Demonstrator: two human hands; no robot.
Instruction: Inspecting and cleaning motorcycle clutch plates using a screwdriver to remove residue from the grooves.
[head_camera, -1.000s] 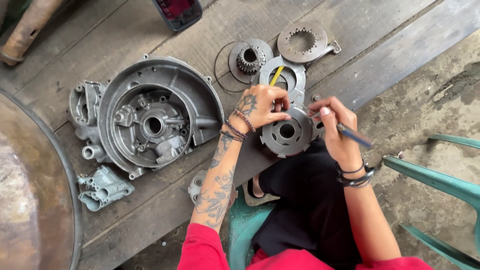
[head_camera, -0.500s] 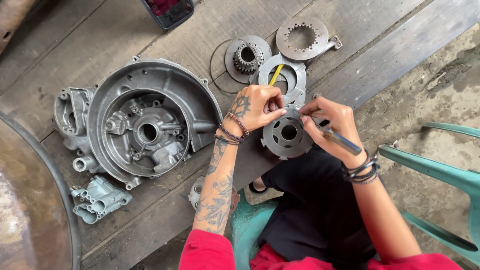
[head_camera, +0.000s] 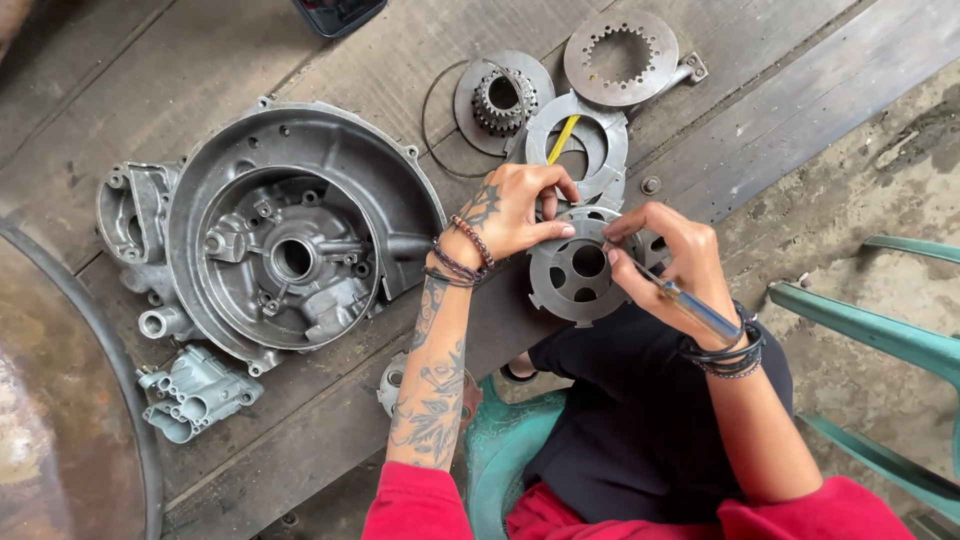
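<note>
Left hand (head_camera: 515, 212) pinched far-left rim of round holed hub (head_camera: 577, 270). Right hand (head_camera: 665, 255) gripped screwdriver (head_camera: 690, 305), fingertips on hub's right rim. Hub sat at near edge of plank bench (head_camera: 380, 60), between both hands, over lap. Ring plates (head_camera: 578, 145) and gear (head_camera: 498, 100) lay just beyond. Large grey casing (head_camera: 290, 235) lay left. No labels seen. Concrete floor (head_camera: 880, 160) and green chair (head_camera: 880, 340) were right.

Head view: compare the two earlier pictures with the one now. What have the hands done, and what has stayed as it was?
The right hand, with its screwdriver, moved in from the round part's right edge to its top, close to the left hand. Nothing was let go. The left hand still grips the part's upper left; casing, plates and gear lie as before.
</note>
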